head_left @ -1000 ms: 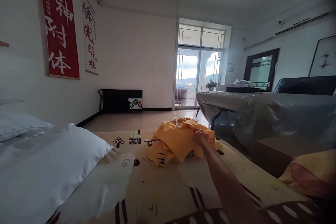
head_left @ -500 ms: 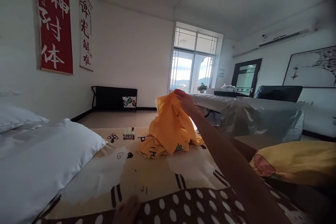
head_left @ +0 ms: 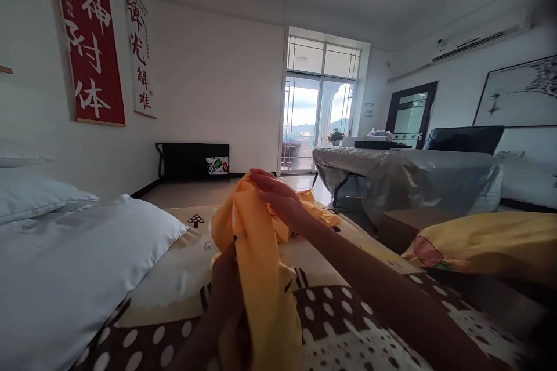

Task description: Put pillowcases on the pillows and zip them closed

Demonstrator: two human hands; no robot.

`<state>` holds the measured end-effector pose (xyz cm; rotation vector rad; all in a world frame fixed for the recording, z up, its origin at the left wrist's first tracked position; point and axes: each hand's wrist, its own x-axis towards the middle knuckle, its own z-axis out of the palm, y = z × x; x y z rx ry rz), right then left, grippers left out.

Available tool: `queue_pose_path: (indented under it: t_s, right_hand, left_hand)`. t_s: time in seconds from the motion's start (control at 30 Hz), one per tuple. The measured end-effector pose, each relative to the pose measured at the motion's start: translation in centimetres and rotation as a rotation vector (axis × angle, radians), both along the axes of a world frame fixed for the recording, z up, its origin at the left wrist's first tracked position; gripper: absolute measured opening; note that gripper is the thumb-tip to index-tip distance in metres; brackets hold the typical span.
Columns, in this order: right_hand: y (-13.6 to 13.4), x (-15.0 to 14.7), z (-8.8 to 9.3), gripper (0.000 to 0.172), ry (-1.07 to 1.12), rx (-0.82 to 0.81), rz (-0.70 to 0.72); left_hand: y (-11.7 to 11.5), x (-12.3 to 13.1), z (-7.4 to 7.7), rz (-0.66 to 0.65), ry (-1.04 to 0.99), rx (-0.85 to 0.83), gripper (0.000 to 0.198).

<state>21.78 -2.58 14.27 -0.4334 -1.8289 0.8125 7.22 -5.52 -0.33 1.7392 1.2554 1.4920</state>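
A loose orange-yellow cloth point(head_left: 256, 261) is bunched up over the bed and hangs down toward me; its exact kind does not show. My right hand point(head_left: 276, 196) grips the raised top of the cloth, with its fingers together. Lower down, on the left side, my left hand point(head_left: 226, 269) is closed on the same cloth; its fingers are dark and partly covered by the fabric. More orange-yellow fabric point(head_left: 310, 208) lies crumpled on the bed just beyond my right hand.
White pillows point(head_left: 148, 229) lie on the left of the patterned bedspread point(head_left: 191, 330). A yellow pillow point(head_left: 487, 240) with a pink print is at the right, by a cardboard box point(head_left: 402, 223). Beyond stands a plastic-covered table point(head_left: 426, 174).
My left hand has risen from the bedspread to the cloth. My right hand has come lower and left, drawing part of the cloth toward me, while other fabric stays behind on the bed.
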Motion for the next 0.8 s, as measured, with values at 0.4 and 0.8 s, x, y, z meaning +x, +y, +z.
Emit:
queue_pose_path:
  t_s: [0.4,0.8]
  right_hand:
    - [-4.4,-2.1,-9.9,0.038,-0.928,0.566,-0.452]
    - [-1.6,-2.9,-16.6,0.029,-0.926,0.239,-0.585]
  left_hand:
    - [2.2,-7.2,-3.4,-0.047,-0.194,-0.198,0.021]
    - [-1.3,-8.3,0.2,-0.013,0.162,-0.027,0.026]
